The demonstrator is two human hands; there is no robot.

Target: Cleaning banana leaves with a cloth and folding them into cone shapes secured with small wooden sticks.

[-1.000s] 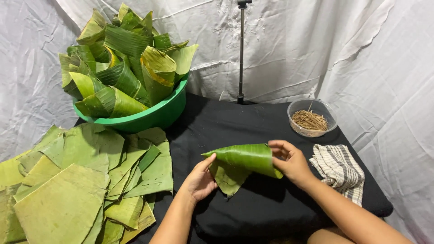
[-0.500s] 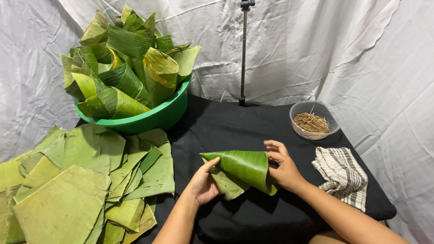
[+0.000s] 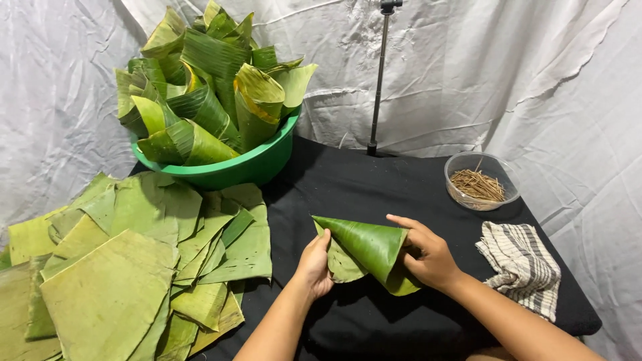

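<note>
The banana-leaf cone (image 3: 366, 246), smooth, glossy and ribbed, lay on the black cloth (image 3: 374, 187) near the green basin (image 3: 257, 164), long axis roughly level, tip pointing toward the flat leaf stack (image 3: 134, 267). The right hand (image 3: 428, 257) had fingers curled around the wide mouth; the left hand (image 3: 315, 262) pinched a loose flap.

Black-clothed table (image 3: 374, 187) w/ green basin (image 3: 247, 167), leaf pile (image 3: 134, 267), bowl (image 3: 481, 180) (clear), checked towel (image 3: 521, 264).
</note>
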